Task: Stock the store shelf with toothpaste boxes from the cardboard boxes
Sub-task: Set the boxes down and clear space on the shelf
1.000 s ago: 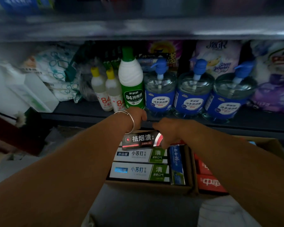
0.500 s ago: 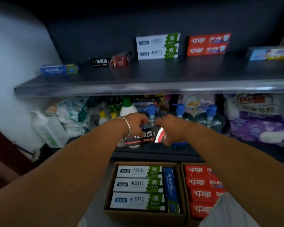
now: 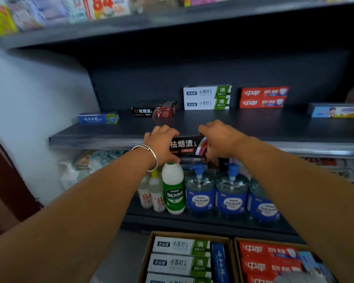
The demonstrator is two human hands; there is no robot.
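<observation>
A black toothpaste box (image 3: pixel 186 146) is held level at the front edge of the dark shelf (image 3: pixel 253 127). My left hand (image 3: pixel 161 144) grips its left end and my right hand (image 3: pixel 219 139) grips its right end. On the shelf stand black boxes of the same kind (image 3: pixel 153 111), a blue box (image 3: pixel 98 119), two stacked white-green boxes (image 3: pixel 206 98), two stacked red boxes (image 3: pixel 263 97) and a light-blue box (image 3: pixel 337 111). Below, a cardboard box (image 3: pixel 146 256) holds white-green and blue toothpaste boxes. A second cardboard box (image 3: pixel 236 260) holds red ones.
Under the shelf stand a green-and-white 84 bottle (image 3: pixel 174 188), small 84 bottles (image 3: pixel 151 195) and blue pump bottles (image 3: pixel 231 193). An upper shelf (image 3: pixel 131 25) carries packaged goods. A white wall (image 3: pixel 33 99) closes the left side.
Both hands lifted the black toothpaste box out of the cardboard box and up to the front edge of the shelf. The view tilted upward with them.
</observation>
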